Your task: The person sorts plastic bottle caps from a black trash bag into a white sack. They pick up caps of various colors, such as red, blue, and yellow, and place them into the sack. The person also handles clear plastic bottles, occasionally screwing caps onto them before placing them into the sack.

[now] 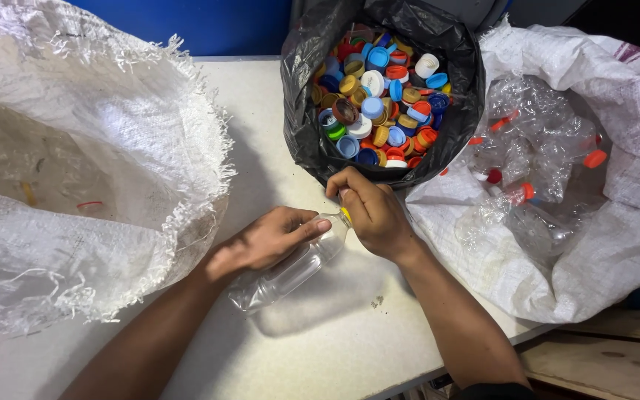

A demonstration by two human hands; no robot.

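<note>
A clear plastic bottle (290,272) lies tilted over the white table (320,348), its neck pointing up right. My left hand (264,241) grips the bottle's upper body. My right hand (372,211) is closed around the bottle's neck, where a bit of yellow cap (345,215) shows between the fingers. Both hands sit just in front of a black bag (301,96) full of several coloured bottle caps (379,104).
A large white woven sack (75,178) lies open at the left, nearly hollow inside. Another white sack (631,222) at the right holds several clear plastic bottles (527,170) with red caps. The table's front edge runs at lower right above wooden boards (609,355).
</note>
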